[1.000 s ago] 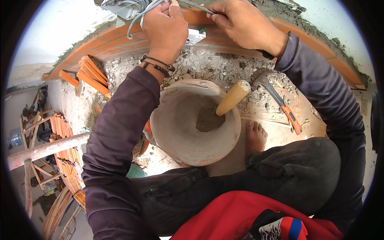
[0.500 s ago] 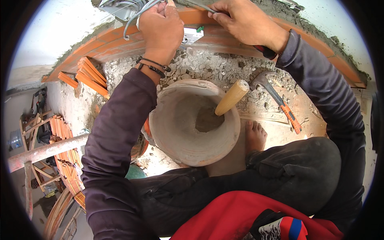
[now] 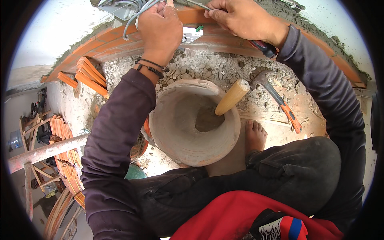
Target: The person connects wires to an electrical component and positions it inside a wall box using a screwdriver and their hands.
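At the top of the view, against the brickwork, my left hand [image 3: 162,30] is closed around looped grey cable [image 3: 129,28]. To its right, my right hand [image 3: 248,20] pinches a thin grey length of cable [image 3: 196,5] between thumb and fingers. A red-and-black tool handle [image 3: 264,48] sticks out below the right palm; its working end is hidden. A white electrical fitting [image 3: 193,35] with a green piece shows just beside my left hand. Behind that hand is a grey box [image 3: 120,9] with cable in it, partly cut off by the top edge.
Below my hands stands a mortar-stained bucket [image 3: 192,140] with a wooden handle [image 3: 233,97] leaning out. A claw hammer [image 3: 280,100] lies on rubble to the right. Orange brick strips [image 3: 91,76] lean at the left, near a round metal pole [image 3: 48,152]. My bare foot is beside the bucket.
My right hand has shifted slightly left and turned, so more of the red-and-black handle shows under it. My left hand has moved very slightly left, still gripping the cable.
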Available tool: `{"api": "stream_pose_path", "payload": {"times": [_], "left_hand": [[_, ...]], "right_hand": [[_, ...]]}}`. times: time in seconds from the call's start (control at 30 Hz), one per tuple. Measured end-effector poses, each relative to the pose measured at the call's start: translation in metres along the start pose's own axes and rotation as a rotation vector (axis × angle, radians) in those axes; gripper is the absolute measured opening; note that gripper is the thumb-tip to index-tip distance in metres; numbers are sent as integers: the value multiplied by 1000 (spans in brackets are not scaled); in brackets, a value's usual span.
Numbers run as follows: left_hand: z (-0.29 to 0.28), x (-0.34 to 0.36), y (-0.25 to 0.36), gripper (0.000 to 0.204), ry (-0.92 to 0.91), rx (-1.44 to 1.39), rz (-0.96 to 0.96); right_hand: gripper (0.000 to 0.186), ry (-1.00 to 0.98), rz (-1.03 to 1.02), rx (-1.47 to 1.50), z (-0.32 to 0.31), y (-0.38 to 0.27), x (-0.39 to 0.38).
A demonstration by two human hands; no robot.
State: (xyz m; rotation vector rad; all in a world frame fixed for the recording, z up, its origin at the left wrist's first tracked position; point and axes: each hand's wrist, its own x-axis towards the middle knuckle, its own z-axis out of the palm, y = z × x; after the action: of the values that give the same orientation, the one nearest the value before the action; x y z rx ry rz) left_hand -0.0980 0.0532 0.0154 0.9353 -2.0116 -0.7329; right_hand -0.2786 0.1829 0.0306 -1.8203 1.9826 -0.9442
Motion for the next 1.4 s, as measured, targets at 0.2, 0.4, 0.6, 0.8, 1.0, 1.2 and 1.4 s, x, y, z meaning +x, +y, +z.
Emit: {"api": "stream_pose_path", "payload": {"times": [0.2,0.4,0.6,0.8,1.0,1.2,1.4], "left_hand": [[3,-2,3,36,-22,-12,-2],[5,-3,2,34,-21,-52,-5],[10,0,1,27,-56,-320,-82],[18,1,6,39,-8,-514,-207],[19,0,10,47,-23,-604,-240],[15,-5,21,48,-9,-627,-268],[14,-2,13,49,51,-570,-295]], "right_hand": [[17,-15,17,17,0,-4,7],[17,-30,27,45,0,-6,10],[17,-43,38,70,-3,-6,6],[17,-60,48,93,-6,-8,6],[18,-79,61,116,-7,-6,7],[19,-101,74,143,-10,1,3],[19,-117,82,167,-9,-10,6]]}}
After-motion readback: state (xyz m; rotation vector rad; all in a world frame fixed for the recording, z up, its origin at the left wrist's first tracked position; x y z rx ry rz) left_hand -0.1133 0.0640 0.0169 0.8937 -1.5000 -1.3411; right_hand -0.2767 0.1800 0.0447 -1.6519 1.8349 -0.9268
